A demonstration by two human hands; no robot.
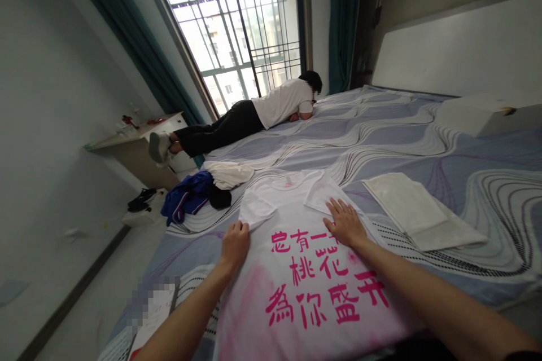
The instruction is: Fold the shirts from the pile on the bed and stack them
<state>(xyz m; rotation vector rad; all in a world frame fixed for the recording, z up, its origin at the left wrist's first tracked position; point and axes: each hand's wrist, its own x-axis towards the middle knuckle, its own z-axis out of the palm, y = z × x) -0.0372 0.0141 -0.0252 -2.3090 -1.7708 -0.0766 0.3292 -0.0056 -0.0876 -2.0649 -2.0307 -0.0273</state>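
A white T-shirt (249, 299) with pink lettering and faint pink stains lies spread on the bed, its collar pointing away from me. The fingers of my left hand (236, 243) are curled on the shirt's left edge, just below the short sleeve. My right hand (345, 223) rests flat on the shirt near the right sleeve, fingers spread, covering part of the top line of lettering. To the right of the shirt lies a folded white cloth (417, 211).
A patterned bedsheet (322, 146) covers the bed. Blue clothing (188, 194) and cream cloth (228, 174) are bunched at the left edge. Across the far side lies a person (279, 104). A white box (486, 115) stands right; papers (156, 310) lie near my left forearm.
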